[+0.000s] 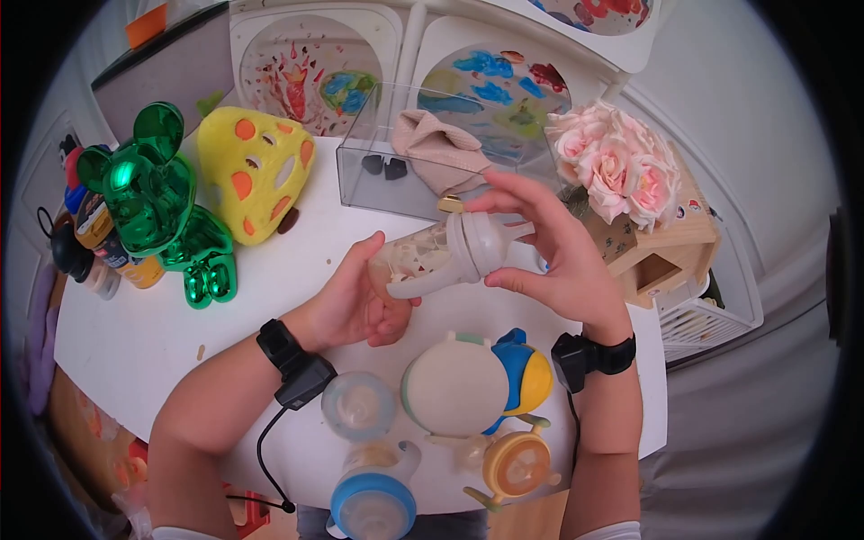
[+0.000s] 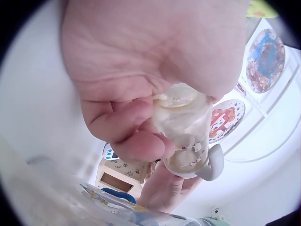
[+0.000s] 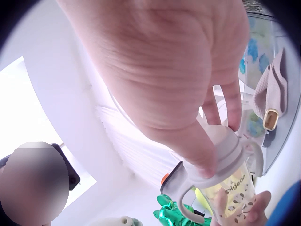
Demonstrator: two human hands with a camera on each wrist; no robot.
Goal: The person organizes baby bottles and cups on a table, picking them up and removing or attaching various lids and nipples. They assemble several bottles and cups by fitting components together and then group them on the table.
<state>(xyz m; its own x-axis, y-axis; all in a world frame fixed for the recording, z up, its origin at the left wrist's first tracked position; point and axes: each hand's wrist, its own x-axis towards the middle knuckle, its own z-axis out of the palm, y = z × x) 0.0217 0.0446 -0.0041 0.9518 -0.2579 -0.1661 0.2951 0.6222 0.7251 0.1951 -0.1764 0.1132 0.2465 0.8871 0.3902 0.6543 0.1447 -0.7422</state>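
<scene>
A clear patterned baby bottle (image 1: 421, 259) with a pale collar and side handles lies tilted between both hands above the table. My left hand (image 1: 353, 301) grips its base end, fingers curled round the clear body, seen close in the left wrist view (image 2: 155, 52). My right hand (image 1: 562, 256) pinches the pale collar and top (image 3: 223, 155) between thumb and fingers. Below them on the table are a round beige container (image 1: 457, 385), a clear domed cup (image 1: 358, 405), a blue-ringed bottle (image 1: 373, 506) and an orange-ringed bottle with handles (image 1: 517, 464).
Behind stands a clear box (image 1: 387, 191) with a pink cloth (image 1: 436, 148). A shiny green bear figure (image 1: 153, 198) and yellow plush (image 1: 255, 175) are at the left, near small bottles. Pink flowers (image 1: 616, 166) and a wooden house (image 1: 670, 247) stand at the right.
</scene>
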